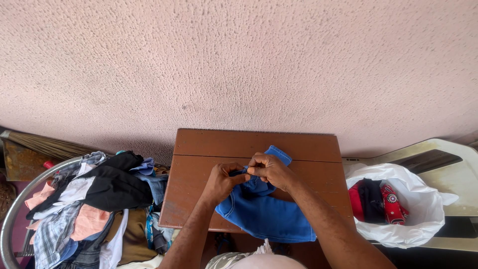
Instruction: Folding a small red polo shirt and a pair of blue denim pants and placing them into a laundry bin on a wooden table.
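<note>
A blue denim garment (266, 211) lies on a small brown wooden table (209, 147), its near part hanging over the front edge. My left hand (224, 180) and my right hand (269, 169) meet over the garment's upper part, each pinching a fold of the blue cloth between thumb and fingers. A blue cuff sticks out beyond my right hand toward the wall.
A round metal basin (15, 209) at the left is heaped with mixed clothes (94, 199) in black, peach, white and plaid. At the right a white plastic bag (423, 209) holding red and black clothes sits on a cream plastic chair (448, 159). A rough pink wall (239, 65) stands behind; a broom lies at far left.
</note>
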